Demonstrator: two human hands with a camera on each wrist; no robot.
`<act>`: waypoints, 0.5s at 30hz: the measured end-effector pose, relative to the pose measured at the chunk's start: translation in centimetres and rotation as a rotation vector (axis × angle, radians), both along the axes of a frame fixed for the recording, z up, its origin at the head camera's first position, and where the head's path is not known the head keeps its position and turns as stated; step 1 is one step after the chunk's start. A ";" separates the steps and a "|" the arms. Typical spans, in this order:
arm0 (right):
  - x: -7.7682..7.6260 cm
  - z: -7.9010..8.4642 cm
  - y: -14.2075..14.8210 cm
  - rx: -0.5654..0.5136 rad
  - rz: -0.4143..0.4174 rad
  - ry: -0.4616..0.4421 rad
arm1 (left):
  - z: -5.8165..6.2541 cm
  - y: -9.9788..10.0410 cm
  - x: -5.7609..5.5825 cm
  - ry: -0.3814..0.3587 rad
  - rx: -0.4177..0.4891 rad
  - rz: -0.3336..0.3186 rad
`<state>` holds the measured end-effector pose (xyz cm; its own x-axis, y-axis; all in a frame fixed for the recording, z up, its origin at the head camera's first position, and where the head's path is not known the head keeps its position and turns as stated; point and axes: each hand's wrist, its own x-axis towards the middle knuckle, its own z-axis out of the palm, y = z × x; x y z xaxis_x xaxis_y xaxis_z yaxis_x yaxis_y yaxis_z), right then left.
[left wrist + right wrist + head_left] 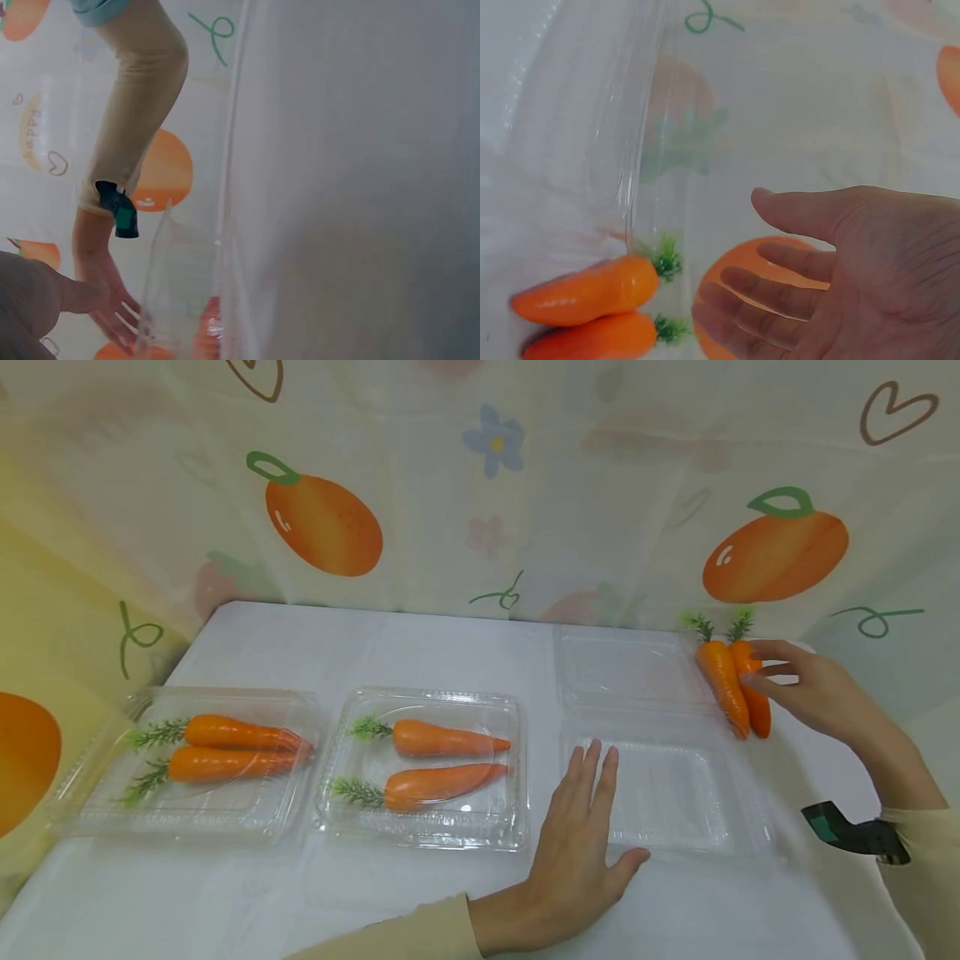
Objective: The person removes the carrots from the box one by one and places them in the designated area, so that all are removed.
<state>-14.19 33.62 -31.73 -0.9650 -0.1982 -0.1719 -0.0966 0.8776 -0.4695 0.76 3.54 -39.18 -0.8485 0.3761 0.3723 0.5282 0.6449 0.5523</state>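
Note:
Two carrots with green tops, a left one and a right one, lie side by side at the far right. My right hand is beside the right carrot, its fingertips overlapping that carrot in the head view. In the right wrist view the right hand has its fingers spread loosely around nothing, with the upper carrot to their left. My left hand, fingers straight, is at the near left corner of an open clear plastic box. Its lid is folded back behind it.
A closed clear box with two carrots stands left of the left hand. Farther left is another clear box with two carrots. A patterned curtain hangs along the back edge of the white table.

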 end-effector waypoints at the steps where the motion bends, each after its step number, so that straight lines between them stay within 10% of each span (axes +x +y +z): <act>1: 0.2 0.0 -0.2 -0.003 0.008 0.010 | 0.2 -0.1 -0.1 0.024 -0.005 -0.010; 6: 1.2 0.3 -1.4 -0.014 0.043 0.089 | 1.5 -1.0 -0.5 0.078 0.027 -0.057; 15: 3.2 1.0 -4.0 -0.075 0.049 0.176 | 2.7 -3.8 -1.0 -0.091 0.071 -0.196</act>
